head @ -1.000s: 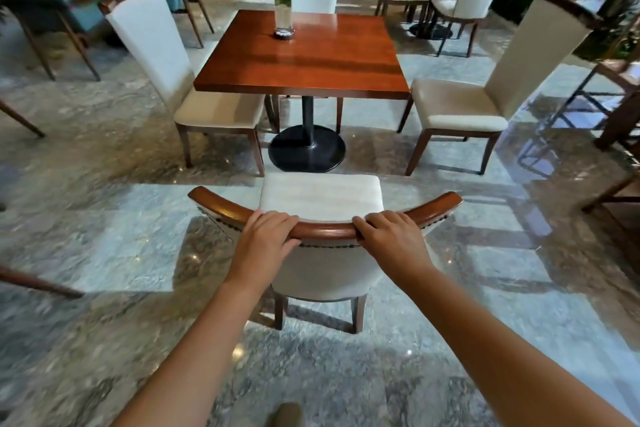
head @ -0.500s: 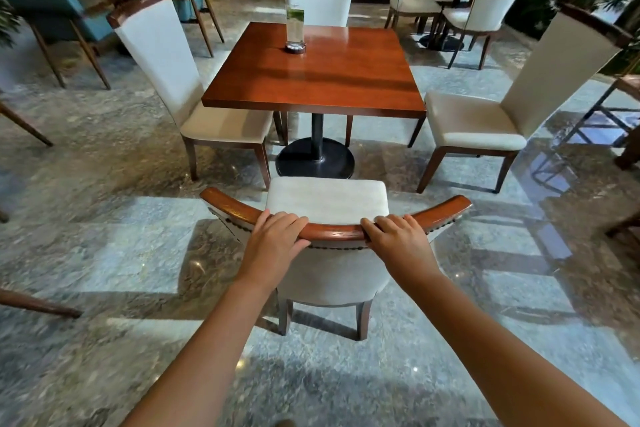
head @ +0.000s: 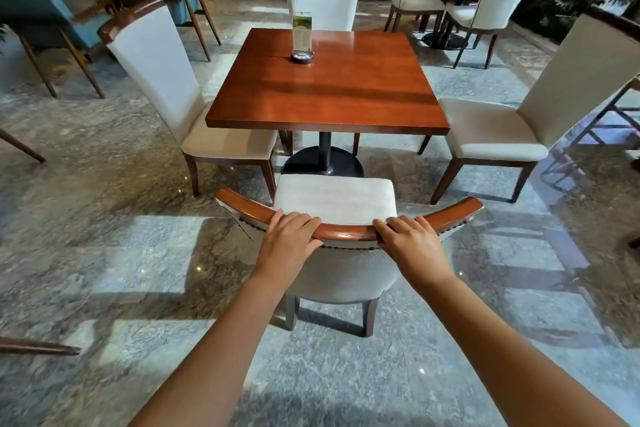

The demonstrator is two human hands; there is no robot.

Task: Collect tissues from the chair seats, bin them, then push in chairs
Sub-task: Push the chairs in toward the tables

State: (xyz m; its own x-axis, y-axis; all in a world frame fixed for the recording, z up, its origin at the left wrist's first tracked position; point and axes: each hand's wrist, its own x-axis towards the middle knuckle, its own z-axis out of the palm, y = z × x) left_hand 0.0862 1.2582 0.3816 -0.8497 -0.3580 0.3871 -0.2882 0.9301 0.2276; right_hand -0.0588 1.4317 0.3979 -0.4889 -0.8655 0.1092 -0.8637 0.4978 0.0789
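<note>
A cream chair (head: 334, 196) with a curved wooden top rail stands right in front of me, its seat facing the square wooden table (head: 332, 90). My left hand (head: 289, 243) grips the rail left of centre. My right hand (head: 410, 246) grips it right of centre. The seat's front edge sits just short of the table's near edge, by the black pedestal base. No tissue shows on any seat in view.
Three more cream chairs surround the table: left chair (head: 207, 139) partly under it, right chair (head: 491, 130) pulled away and angled, far chair (head: 322, 2) tucked in. A menu stand (head: 302, 40) sits on the table. Blue chairs (head: 38, 14) stand at left on the marble floor.
The near chair, held by both hands, has slid forward toward the table, and I have stepped closer with it. Both grips stay the same.
</note>
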